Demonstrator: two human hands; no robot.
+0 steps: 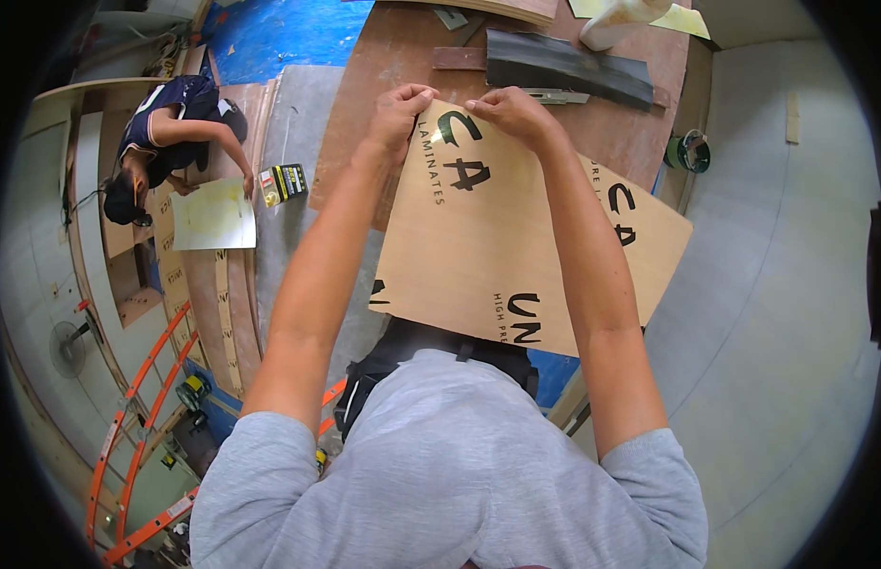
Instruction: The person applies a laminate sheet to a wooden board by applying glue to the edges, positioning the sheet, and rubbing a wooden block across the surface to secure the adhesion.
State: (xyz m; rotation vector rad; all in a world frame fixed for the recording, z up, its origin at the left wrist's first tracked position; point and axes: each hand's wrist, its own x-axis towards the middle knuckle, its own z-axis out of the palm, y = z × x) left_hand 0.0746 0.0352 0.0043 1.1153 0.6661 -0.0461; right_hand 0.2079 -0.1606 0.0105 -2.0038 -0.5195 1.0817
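Note:
A tan laminate sheet (474, 251) with dark printing leans toward me from the workbench, its near edge at my waist. At its far left corner my left hand (399, 119) is closed, thumb and forefinger pinching the edge. A short way to the right, my right hand (518, 116) has its fingertips pressed together on the same far edge. Whether a thin film is caught between the fingers is too small to tell. Both forearms reach over the sheet's sides, and the right one hides part of its printing.
On the brown workbench (350, 142) lie a long black strip (568, 68), a metal piece (556, 97) and a white bottle (619, 23). At left a co-worker (180, 123) bends over a pale sheet (215, 216), near a yellow-black box (283, 185). An orange ladder (128, 408) stands lower left.

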